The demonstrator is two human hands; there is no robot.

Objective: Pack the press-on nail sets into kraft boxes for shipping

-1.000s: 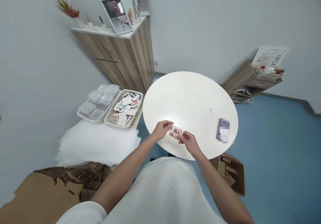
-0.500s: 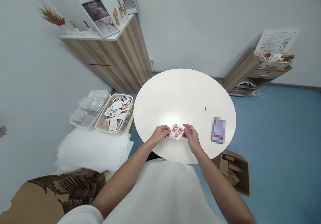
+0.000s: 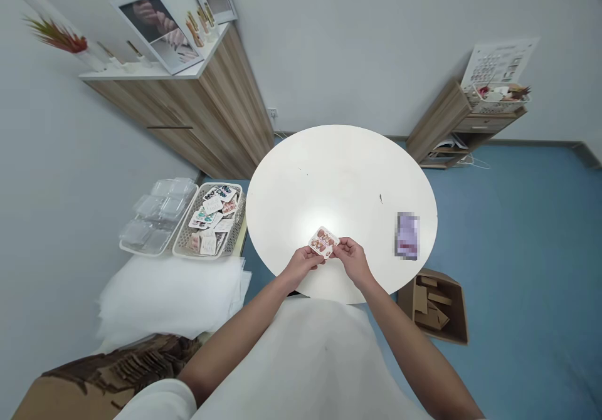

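Note:
A small white card of press-on nails (image 3: 323, 241), pinkish-brown and shiny, is held over the near part of the round white table (image 3: 338, 157). My left hand (image 3: 301, 266) pinches its lower left edge between thumb and fingers. At the card's right side, my right hand (image 3: 352, 258) grips the edge, its fingertips partly over the nails. The card lies tilted in the hands, with its nail side facing up towards me.
Left of the table stand a white basket of nail cards (image 3: 177, 248) and a tray of clear plastic boxes (image 3: 157, 213). White foam sheets (image 3: 169, 294) and stacked cardboard (image 3: 141, 370) lie nearer. A blurred purple item (image 3: 407, 236) rests on the table; a cardboard box (image 3: 458, 310) stands at right.
The card has turned in my hands and moved slightly left. My right hand has closed in on its lower right edge, and my left hand has shifted beneath its lower side. The view has shifted slightly.

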